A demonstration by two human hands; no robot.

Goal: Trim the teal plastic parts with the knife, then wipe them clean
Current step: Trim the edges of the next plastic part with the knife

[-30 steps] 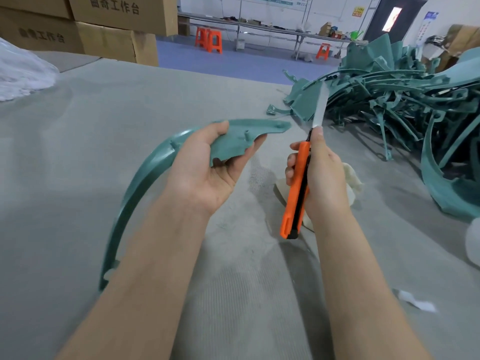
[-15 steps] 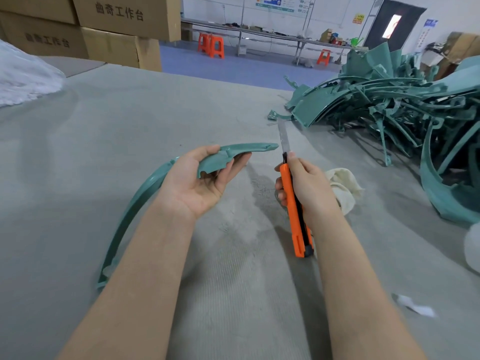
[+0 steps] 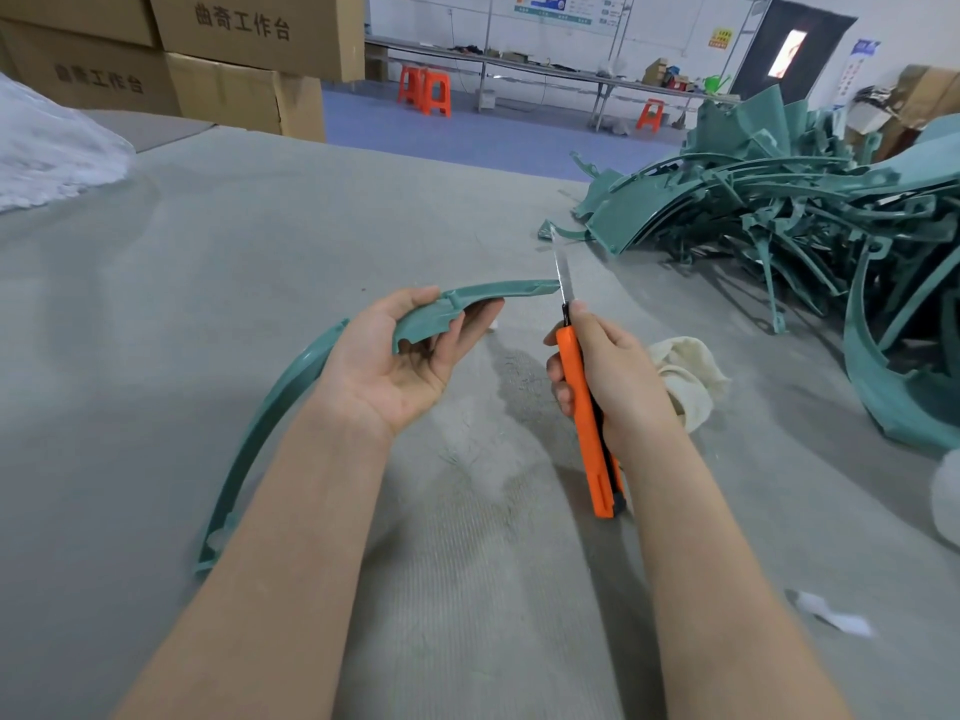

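The left hand (image 3: 395,366), palm up, curls fingers and thumb round one end of a long curved teal part (image 3: 275,423). Its smooth arc sweeps down towards the grey ribbed tabletop (image 3: 208,252). The right hand (image 3: 618,376) grips an orange knife (image 3: 587,423), its thin blade touching the part's far tip. A cream cloth (image 3: 691,376) lies just behind. A tangled pile of teal parts (image 3: 779,215) crowds the right, and broad tabletop stretches left.

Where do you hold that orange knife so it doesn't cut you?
By the orange handle, probably from the side, fingers wrapped round its long, straight body. The bare blade sticks out of the far end only, so stay behind it, as the right hand does.
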